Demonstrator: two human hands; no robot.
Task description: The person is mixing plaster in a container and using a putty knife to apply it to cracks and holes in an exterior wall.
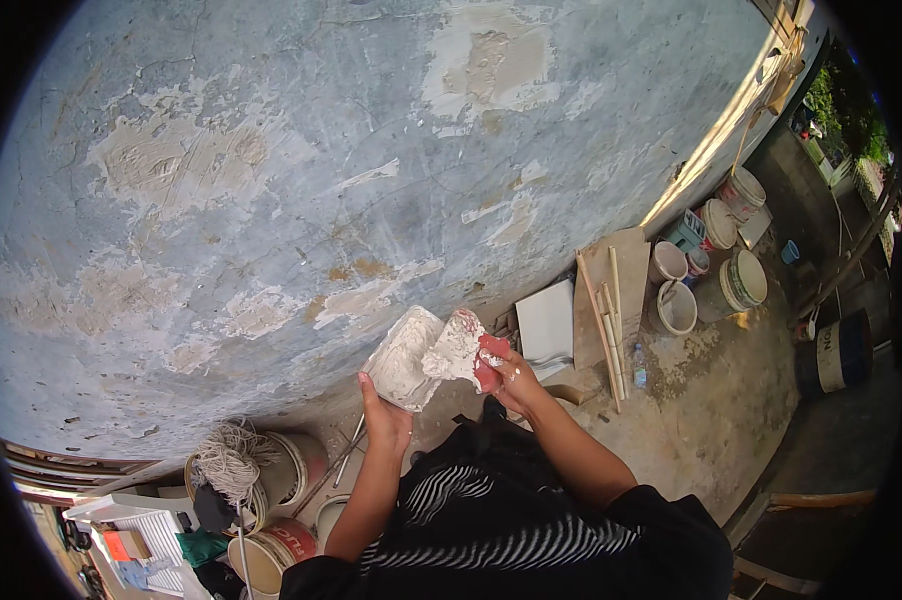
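My left hand (pixel 385 418) is closed on the lower edge of a board heaped with white putty (pixel 403 352), its thumb lying along the near side. My right hand (pixel 514 384) grips a red putty spreader (pixel 491 352) whose face is thickly smeared with white. The spreader's left edge meets the board's right side, touching or just over the putty. White smears mark my right fingers. In front of me stands a blue-grey wall (pixel 301 90) with several rough filler patches, among them a broad patch (pixel 171 165) at upper left.
Right along the wall lean a white panel (pixel 546 325), a brown board (pixel 589 300) and thin sticks (pixel 611 340). Several buckets (pixel 741 280) stand beyond, near a plastic bottle (pixel 639 368). At lower left are a string mop (pixel 233 460), more buckets (pixel 271 550) and a white rack (pixel 136 540).
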